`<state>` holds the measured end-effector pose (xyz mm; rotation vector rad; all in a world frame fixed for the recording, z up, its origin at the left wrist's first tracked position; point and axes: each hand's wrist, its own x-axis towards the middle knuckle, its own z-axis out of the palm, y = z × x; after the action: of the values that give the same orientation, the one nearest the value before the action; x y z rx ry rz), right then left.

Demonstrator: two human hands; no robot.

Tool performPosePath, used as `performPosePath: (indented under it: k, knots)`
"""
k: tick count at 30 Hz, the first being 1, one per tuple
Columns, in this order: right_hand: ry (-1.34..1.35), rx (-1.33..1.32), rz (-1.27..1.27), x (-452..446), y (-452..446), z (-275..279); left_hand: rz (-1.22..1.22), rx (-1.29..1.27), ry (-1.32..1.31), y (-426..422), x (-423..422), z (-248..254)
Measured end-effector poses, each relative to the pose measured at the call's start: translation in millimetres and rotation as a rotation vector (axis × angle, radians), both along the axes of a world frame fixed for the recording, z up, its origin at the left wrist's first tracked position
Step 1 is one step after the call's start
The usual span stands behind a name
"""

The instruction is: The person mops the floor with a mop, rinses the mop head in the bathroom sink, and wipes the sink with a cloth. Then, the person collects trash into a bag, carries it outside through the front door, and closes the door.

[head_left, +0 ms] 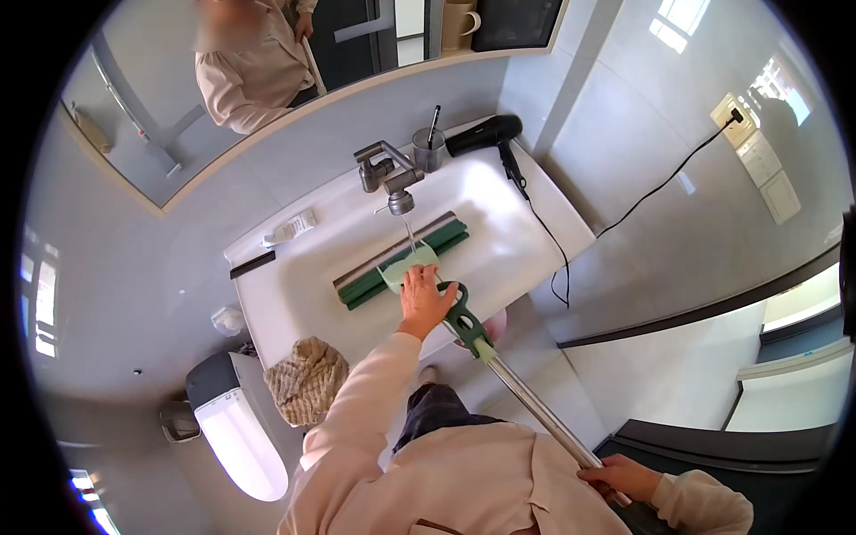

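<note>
A mop lies across the white sink [308, 316], its long mop head [364, 287] down in the basin at a slant, green strips on one side and a pale strip along the other. A thin stream of water runs from the grey metal tap [401, 198] onto it, close to the light-green bracket [410, 267] at the middle.

The person's left hand [428, 299] is laid over that bracket, the fingers spread apart, the thumb out by the dark-green lever [464, 323]. From there the silver pole [539, 403] slopes over the sink's near rim and down to the right hand [621, 479] — its fingers are closed around the pole near the dark lower part.

Behind the tap's right side stands a clear cup [429, 153] with a dark, slim item [434, 125] upright in it, and just beside it a black hair dryer [486, 135] rests on the sink's back corner, its cord hanging over the edge. A white tube [292, 227] lies on the back ledge to the left, with a dark strip [253, 265] near the left corner. A brown, crumpled cloth [308, 381] hangs at the near left corner — close to the toilet [241, 446].
</note>
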<state>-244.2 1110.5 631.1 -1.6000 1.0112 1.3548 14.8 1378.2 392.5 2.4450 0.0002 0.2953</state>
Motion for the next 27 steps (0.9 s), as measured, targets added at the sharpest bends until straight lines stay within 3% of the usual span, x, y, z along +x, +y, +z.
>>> performPosePath:
  k: [2, 4, 5, 6, 8, 10, 12, 13, 18, 20, 24, 27]
  knots:
    - [0.066, -0.052, -0.032, -10.6, -3.0, 9.8, -0.053, -0.015, 0.006, 5.3, 5.8, -29.9]
    - [0.039, 0.017, 0.027, -18.5, -12.0, 9.2, -0.272, -0.482, 0.678, 5.4, 7.4, -34.5]
    - [0.023, 0.096, 0.113, -20.5, -15.0, 5.4, -0.264, -0.654, 0.674, 4.3, 6.8, -36.5]
    - [0.018, 0.098, 0.108, -21.4, -11.8, -0.1, -0.27, -0.649, 0.672, 6.0, 8.3, -38.4]
    - [0.145, 0.22, -0.452, -17.5, -0.7, -12.9, -0.265, -1.199, 0.925, 14.4, 2.4, -11.2]
    - [0.144, 0.23, -0.401, -11.8, -4.4, -30.7, -0.221, -1.308, 0.947, 10.6, -14.4, 6.4]
    - [0.263, 0.408, -0.427, -13.1, -11.4, -46.0, -0.273, -1.67, 0.989, 10.8, -34.9, 8.8]
    - [0.161, 0.295, -0.382, -21.9, -2.2, -42.7, -0.251, -1.776, 0.982, 11.0, -44.4, 14.1]
    - [0.125, 0.35, -0.526, -60.2, -4.2, -50.5, -0.243, -1.706, 0.734, 1.9, -77.3, 55.2]
    - [0.095, 0.291, -0.641, -76.6, 9.6, -54.2, -0.176, -1.489, 0.489, 2.0, -89.3, 80.2]
    - [0.066, 0.398, -0.771, -88.6, 32.0, -60.0, -0.22, -1.436, 0.343, 20.6, -100.6, 105.1]
    - [0.011, 0.387, -0.712, -88.9, 49.6, -60.8, -0.236, -1.365, 0.193, 35.6, -121.1, 118.0]
